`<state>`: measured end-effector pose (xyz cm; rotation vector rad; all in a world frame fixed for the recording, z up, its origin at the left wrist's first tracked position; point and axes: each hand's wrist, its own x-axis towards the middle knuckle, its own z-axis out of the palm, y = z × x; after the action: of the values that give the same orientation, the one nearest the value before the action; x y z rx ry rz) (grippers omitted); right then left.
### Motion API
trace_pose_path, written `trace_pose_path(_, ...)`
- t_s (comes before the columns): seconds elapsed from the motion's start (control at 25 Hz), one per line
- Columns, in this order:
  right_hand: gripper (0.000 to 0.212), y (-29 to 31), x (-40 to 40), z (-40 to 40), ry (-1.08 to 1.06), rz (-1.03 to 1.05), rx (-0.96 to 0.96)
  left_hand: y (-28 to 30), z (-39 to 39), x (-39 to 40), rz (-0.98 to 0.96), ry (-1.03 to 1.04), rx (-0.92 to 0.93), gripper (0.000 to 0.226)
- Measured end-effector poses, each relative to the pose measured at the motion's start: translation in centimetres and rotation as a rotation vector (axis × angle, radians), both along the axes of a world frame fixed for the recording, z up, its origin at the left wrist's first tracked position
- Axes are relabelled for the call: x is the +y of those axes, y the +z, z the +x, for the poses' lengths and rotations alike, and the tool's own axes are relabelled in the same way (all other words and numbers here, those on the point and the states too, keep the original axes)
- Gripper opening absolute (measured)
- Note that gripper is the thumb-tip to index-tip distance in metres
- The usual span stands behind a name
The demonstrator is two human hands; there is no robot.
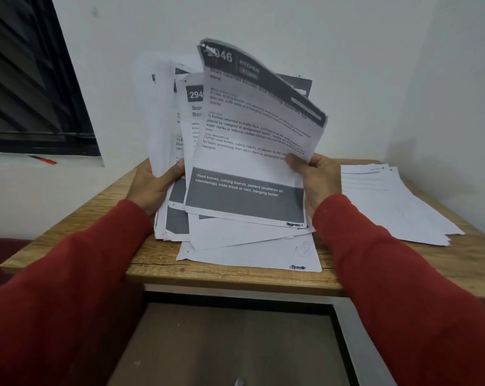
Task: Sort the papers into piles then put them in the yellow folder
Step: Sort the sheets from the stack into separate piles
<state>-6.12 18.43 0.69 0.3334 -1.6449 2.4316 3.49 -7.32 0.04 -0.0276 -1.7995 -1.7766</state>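
A fanned stack of printed papers stands tilted up above the wooden table. My left hand grips the stack's left side, thumb on the front. My right hand pinches the right edge of the front sheet, headed "2946 KITCHEN", whose top curls forward. Below the held stack, a few sheets lie flat near the table's front edge. A separate pile of papers lies on the table's right side. No yellow folder is in view.
White walls close in behind and to the right of the table. A dark louvred window is at the upper left, with a red pen on its sill. Below the table's front edge is brown floor.
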Motion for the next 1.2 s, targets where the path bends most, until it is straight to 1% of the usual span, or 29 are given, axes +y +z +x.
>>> trace_pose_path(0.08,0.014,0.4,0.9,-0.3,-0.103,-0.056,-0.047,0.0,0.0,-0.1,0.004,0.002,0.003,0.009)
trace_pose_path(0.2,0.013,0.7,2.5,-1.2,-0.246,-0.279,-0.074,0.0,-0.1,-0.3,0.011,0.01,0.004,0.012)
trace_pose_path(0.24,0.019,0.8,2.9,-1.5,-0.275,-0.348,-0.057,0.0,-0.2,-0.3,0.01,0.009,0.007,0.012)
trace_pose_path(0.36,0.055,0.9,3.3,-1.9,-0.279,-0.497,-0.082,0.0,-0.4,-0.4,0.028,0.013,0.006,0.013)
trace_pose_path(0.4,0.058,0.9,3.4,-1.8,-0.247,-0.507,-0.094,0.0,-0.4,-0.5,0.04,0.014,0.005,0.013)
trace_pose_path(0.44,0.054,1.0,3.4,-1.7,-0.214,-0.503,-0.108,0.0,-0.5,-0.6,0.05,0.015,0.002,0.012)
trace_pose_path(0.56,0.027,0.8,3.6,-1.6,-0.179,-0.46,-0.182,-0.1,-0.6,-0.7,0.047,0.014,0.006,0.013)
trace_pose_path(0.6,0.022,0.7,3.6,-1.9,-0.182,-0.451,-0.204,-0.1,-0.6,-0.7,0.046,0.012,0.007,0.013)
trace_pose_path(0.68,0.025,0.6,3.6,-2.0,-0.163,-0.446,-0.216,-0.1,-0.6,-0.6,0.047,0.015,0.011,0.013)
trace_pose_path(0.72,0.031,0.6,3.6,-2.2,-0.149,-0.429,-0.213,-0.1,-0.6,-0.6,0.049,0.017,0.014,0.013)
trace_pose_path(0.8,0.044,0.7,3.5,-1.8,-0.102,-0.302,-0.213,-0.2,-0.7,-0.6,0.054,0.017,0.019,0.013)
trace_pose_path(0.84,0.043,0.8,3.2,-1.5,-0.048,-0.235,-0.204,-0.2,-0.7,-0.6,0.056,0.018,0.022,0.014)
trace_pose_path(0.88,0.038,1.0,2.6,-0.9,0.021,-0.149,-0.18,-0.2,-0.8,-0.7,0.058,0.019,0.024,0.013)
trace_pose_path(0.96,0.019,0.6,1.3,-0.2,0.152,0.065,-0.124,-0.3,-0.9,-0.8,0.047,0.032,0.021,0.013)
trace_pose_path(1.0,0.012,0.3,0.7,0.1,0.222,0.139,-0.092,-0.3,-1.0,-0.9,0.023,0.043,0.019,0.014)
trace_pose_path(1.04,0.009,-0.1,0.2,0.4,0.282,0.197,-0.056,-0.4,-1.0,-1.0,-0.007,0.055,0.013,0.016)
trace_pose_path(1.08,0.014,-0.4,-0.1,0.6,0.3,0.255,-0.019,-0.4,-0.9,-1.1,-0.03,0.058,0.006,0.02)
trace_pose_path(1.12,0.019,-0.7,-0.1,0.4,0.275,0.301,0.022,-0.4,-0.9,-1.1,-0.043,0.055,0.002,0.024)
trace_pose_path(1.2,0.023,-0.6,0.1,0.1,0.172,0.299,0.048,-0.4,-0.9,-1.2,-0.047,0.057,0.002,0.023)
